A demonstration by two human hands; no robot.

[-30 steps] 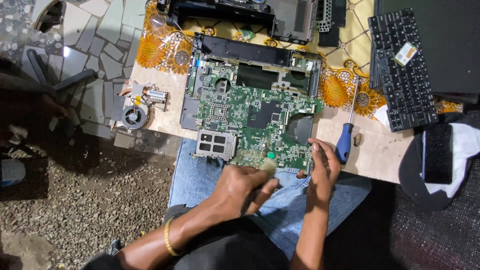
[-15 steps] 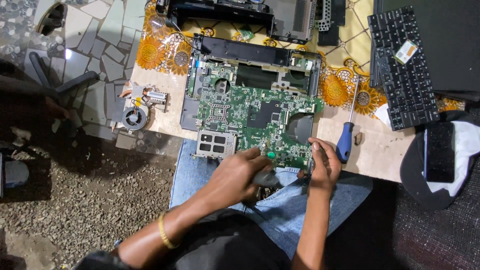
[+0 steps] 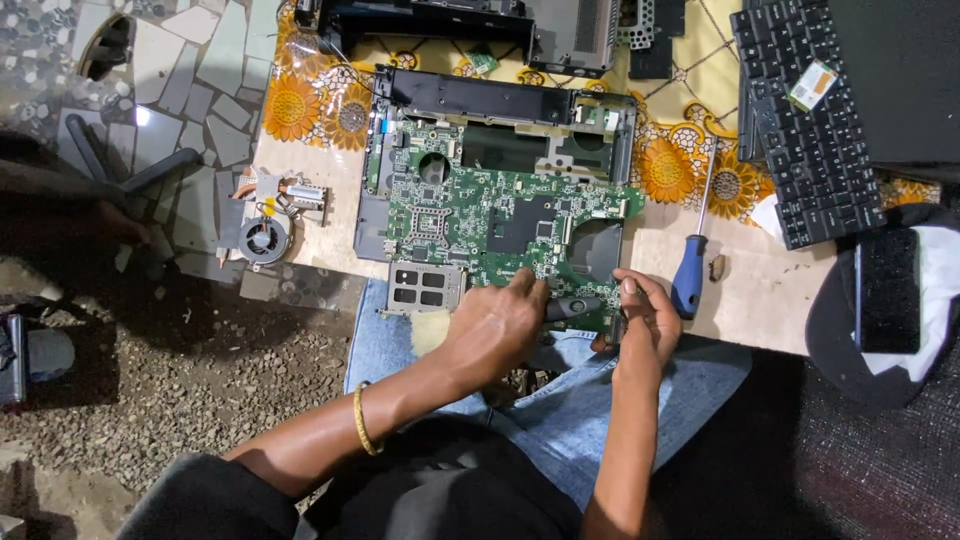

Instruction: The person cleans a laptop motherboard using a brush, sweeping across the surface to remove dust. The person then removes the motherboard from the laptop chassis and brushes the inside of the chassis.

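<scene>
A green laptop motherboard (image 3: 480,215) lies in a dark laptop base (image 3: 500,100) on a wooden board across my lap. My left hand (image 3: 497,322), with a gold bangle on its wrist, rests at the board's near edge and grips a dark, stubby tool (image 3: 572,306) that points right. My right hand (image 3: 648,312) is curled at the motherboard's near right corner, fingertips pinching its edge next to the tool's tip. A blue-handled screwdriver (image 3: 692,270) lies just right of my right hand.
A cooling fan with copper heat pipe (image 3: 268,225) lies at the board's left. A black keyboard (image 3: 810,130) sits at the far right, a dark phone on white cloth (image 3: 888,290) below it. More laptop shell parts (image 3: 450,20) lie at the top. Gravel floor is at the left.
My left hand has shifted right along the motherboard's near edge, closer to my right hand, and the dark tool now shows between them. My right hand has barely moved.
</scene>
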